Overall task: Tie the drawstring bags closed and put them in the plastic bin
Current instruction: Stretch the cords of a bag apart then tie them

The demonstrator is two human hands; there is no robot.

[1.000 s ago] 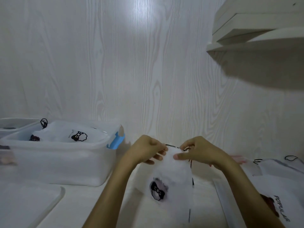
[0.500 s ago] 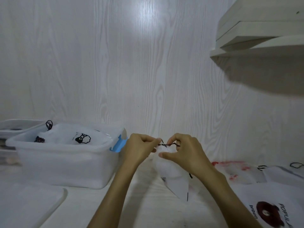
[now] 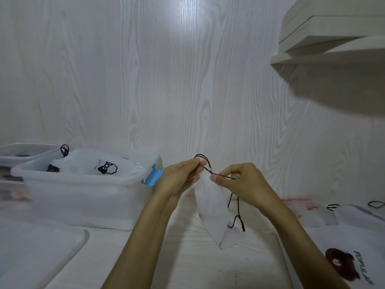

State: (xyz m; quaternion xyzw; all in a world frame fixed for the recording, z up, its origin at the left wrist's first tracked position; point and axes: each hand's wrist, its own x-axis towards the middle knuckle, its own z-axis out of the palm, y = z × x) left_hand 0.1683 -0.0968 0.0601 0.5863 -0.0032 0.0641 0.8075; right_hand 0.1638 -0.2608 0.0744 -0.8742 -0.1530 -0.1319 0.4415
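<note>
A white drawstring bag [image 3: 212, 207] hangs between my hands above the table, its mouth gathered tight. My left hand [image 3: 179, 178] pinches the black drawstring [image 3: 206, 163] at the bag's neck, with a loop rising above its fingertips. My right hand [image 3: 239, 182] pinches the same cord just to the right, and loose cord ends dangle below it beside the bag. The clear plastic bin [image 3: 83, 195] with a blue latch stands to the left and holds a white bag with a bow print [image 3: 98, 165].
Several more white drawstring bags [image 3: 343, 247] lie flat on the right, one printed with a brown bear. A translucent lid [image 3: 37, 247] lies at the front left. Another container [image 3: 18, 153] sits behind the bin. A white shelf [image 3: 333, 42] juts out at upper right.
The flat bag has been cinched at its mouth and lifted. My hands first came together, and now draw the cord apart, leaving a loop above the left hand and ends dangling.
</note>
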